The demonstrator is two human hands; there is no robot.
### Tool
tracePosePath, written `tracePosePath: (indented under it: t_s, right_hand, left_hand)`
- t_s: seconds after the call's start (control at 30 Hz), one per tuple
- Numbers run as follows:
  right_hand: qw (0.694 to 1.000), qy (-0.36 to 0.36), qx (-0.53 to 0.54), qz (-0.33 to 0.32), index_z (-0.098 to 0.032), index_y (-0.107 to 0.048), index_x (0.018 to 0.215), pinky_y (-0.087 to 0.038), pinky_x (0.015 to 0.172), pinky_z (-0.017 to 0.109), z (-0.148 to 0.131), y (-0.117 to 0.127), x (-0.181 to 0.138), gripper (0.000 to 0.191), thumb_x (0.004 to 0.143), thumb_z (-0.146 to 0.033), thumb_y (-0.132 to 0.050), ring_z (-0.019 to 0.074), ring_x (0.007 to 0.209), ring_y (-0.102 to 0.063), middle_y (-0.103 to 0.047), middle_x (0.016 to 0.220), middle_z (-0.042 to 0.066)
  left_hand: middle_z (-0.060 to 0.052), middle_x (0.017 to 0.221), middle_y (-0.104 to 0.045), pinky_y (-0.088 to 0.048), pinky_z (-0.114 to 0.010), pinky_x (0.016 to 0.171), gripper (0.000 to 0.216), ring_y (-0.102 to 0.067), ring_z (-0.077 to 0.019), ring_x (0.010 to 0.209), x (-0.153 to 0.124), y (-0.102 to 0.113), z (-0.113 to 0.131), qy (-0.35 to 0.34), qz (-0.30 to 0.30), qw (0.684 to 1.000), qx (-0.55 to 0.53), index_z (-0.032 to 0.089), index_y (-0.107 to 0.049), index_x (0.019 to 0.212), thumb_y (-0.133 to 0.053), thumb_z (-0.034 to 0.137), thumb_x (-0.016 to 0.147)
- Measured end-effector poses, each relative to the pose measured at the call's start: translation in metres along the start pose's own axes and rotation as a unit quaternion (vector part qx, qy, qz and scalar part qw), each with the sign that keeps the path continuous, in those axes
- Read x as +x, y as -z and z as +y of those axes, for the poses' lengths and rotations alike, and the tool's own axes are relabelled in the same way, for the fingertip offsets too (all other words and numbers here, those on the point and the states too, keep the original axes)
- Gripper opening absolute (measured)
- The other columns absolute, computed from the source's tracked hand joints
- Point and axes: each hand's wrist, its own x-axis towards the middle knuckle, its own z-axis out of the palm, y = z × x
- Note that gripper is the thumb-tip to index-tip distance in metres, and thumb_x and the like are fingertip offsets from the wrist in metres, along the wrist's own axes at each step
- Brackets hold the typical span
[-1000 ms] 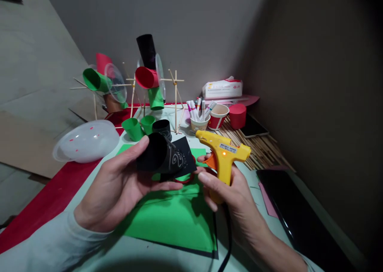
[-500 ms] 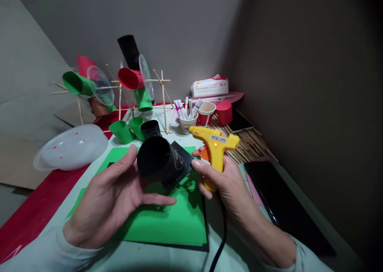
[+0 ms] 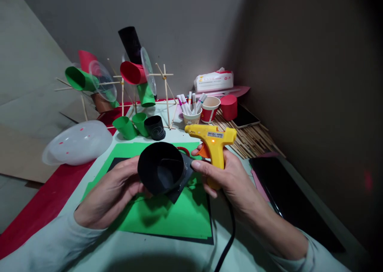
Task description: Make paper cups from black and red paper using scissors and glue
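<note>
My left hand [image 3: 110,192] holds a rolled black paper cone [image 3: 160,170], its wide mouth turned toward me. My right hand [image 3: 223,176] grips a yellow hot glue gun [image 3: 212,140] with an orange trigger and a lit indicator; its nozzle points left, just above the cone. My right thumb also presses on the cone's loose flap. Under both hands lies a green paper sheet [image 3: 167,216] on a black sheet.
Behind stand green and black paper cups [image 3: 140,125], a skewer frame with coloured cups [image 3: 131,76], a clear plastic bowl [image 3: 74,142], a cup of markers [image 3: 191,110], a red cup [image 3: 229,106], bamboo skewers [image 3: 248,138], a tissue pack [image 3: 213,80] and a dark tablet [image 3: 287,200] by the right wall.
The black cone has turned its opening toward me and sunk a little. The glue gun has shifted slightly left, and my right thumb has come to rest on the cone's flap.
</note>
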Motion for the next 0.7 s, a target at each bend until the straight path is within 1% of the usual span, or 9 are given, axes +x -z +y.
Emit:
tracePosePath:
  t_s: [0.07,0.13,0.2,0.33,0.4,0.47,0.53,0.6,0.7]
  right_hand:
    - [1.0,-0.002,-0.009,-0.008,-0.018,-0.06,0.097,-0.033,0.035,0.015,0.0,0.0,0.0,0.035,0.079,-0.038,-0.081,0.0039,0.038,-0.044,-0.052,0.062,-0.009]
    - [1.0,-0.005,-0.013,-0.017,-0.018,-0.061,0.095,-0.032,0.034,0.015,-0.001,0.0,-0.001,0.033,0.079,-0.038,-0.081,0.0039,0.038,-0.044,-0.052,0.059,-0.009]
    - [1.0,-0.008,-0.015,-0.023,-0.018,-0.061,0.094,-0.03,0.034,0.014,-0.002,0.0,-0.001,0.033,0.079,-0.037,-0.082,0.0039,0.037,-0.042,-0.05,0.056,-0.01]
    - [0.999,-0.007,-0.033,-0.041,-0.019,-0.063,0.096,-0.031,0.034,0.015,-0.003,0.0,-0.001,0.033,0.079,-0.038,-0.083,0.0044,0.037,-0.042,-0.05,0.056,-0.009]
    - [0.998,-0.007,-0.043,-0.046,-0.019,-0.064,0.096,-0.032,0.034,0.016,-0.003,-0.001,-0.002,0.033,0.078,-0.039,-0.083,0.0047,0.038,-0.042,-0.052,0.06,-0.008]
    - [0.997,-0.007,-0.053,-0.046,-0.021,-0.065,0.094,-0.035,0.034,0.017,-0.003,-0.002,-0.003,0.031,0.077,-0.037,-0.084,0.0054,0.04,-0.044,-0.056,0.065,-0.006]
    - [0.997,-0.002,-0.069,-0.042,-0.022,-0.067,0.093,-0.037,0.035,0.018,-0.002,-0.003,-0.004,0.028,0.077,-0.037,-0.084,0.0063,0.042,-0.045,-0.058,0.068,-0.005]
    - [0.996,0.008,-0.083,-0.026,-0.023,-0.068,0.095,-0.039,0.035,0.018,0.0,-0.004,-0.005,0.027,0.081,-0.041,-0.081,0.0071,0.044,-0.046,-0.059,0.069,-0.004]
    - [0.996,0.03,-0.082,0.019,-0.024,-0.068,0.098,-0.041,0.036,0.018,-0.001,-0.003,-0.007,0.027,0.086,-0.047,-0.076,0.0091,0.048,-0.049,-0.063,0.075,-0.002]
  left_hand:
    - [0.002,0.068,-0.066,-0.051,-0.018,0.052,0.02,-0.054,-0.0103,0.059,0.001,0.003,0.0,0.006,-0.006,1.0,0.003,0.02,-0.076,0.073,-0.09,0.033,0.067]
    - [0.001,0.073,-0.069,-0.051,-0.017,0.055,0.021,-0.056,-0.0104,0.062,0.001,0.005,0.0,0.015,-0.014,1.0,0.011,0.021,-0.078,0.08,-0.09,0.033,0.068]
    - [0.001,0.077,-0.071,-0.05,-0.015,0.056,0.02,-0.059,-0.0105,0.065,-0.001,0.006,0.0,0.017,-0.028,0.999,0.019,0.021,-0.079,0.082,-0.089,0.034,0.07]
    - [0.003,0.068,-0.065,-0.047,-0.015,0.053,0.02,-0.055,-0.009,0.059,-0.005,0.009,0.003,0.019,-0.053,0.998,0.033,0.022,-0.079,0.078,-0.086,0.04,0.073]
    - [0.003,0.067,-0.063,-0.047,-0.015,0.055,0.02,-0.056,-0.0083,0.06,-0.006,0.011,0.003,0.027,-0.057,0.997,0.04,0.022,-0.077,0.076,-0.086,0.039,0.073]
    - [0.003,0.067,-0.063,-0.046,-0.014,0.054,0.02,-0.056,-0.008,0.058,-0.006,0.015,0.001,0.04,-0.061,0.996,0.05,0.02,-0.076,0.076,-0.086,0.036,0.073]
    - [0.002,0.064,-0.062,-0.045,-0.016,0.05,0.019,-0.054,-0.0086,0.053,-0.006,0.02,-0.001,0.059,-0.074,0.993,0.064,0.019,-0.074,0.078,-0.085,0.034,0.075]
    - [0.002,0.062,-0.061,-0.046,-0.018,0.049,0.019,-0.054,-0.0094,0.05,-0.007,0.025,-0.004,0.066,-0.087,0.991,0.074,0.02,-0.072,0.079,-0.083,0.036,0.077]
    - [0.003,0.06,-0.061,-0.046,-0.017,0.051,0.019,-0.056,-0.0096,0.051,-0.009,0.031,-0.004,0.04,-0.081,0.992,0.084,0.022,-0.071,0.078,-0.081,0.038,0.079]
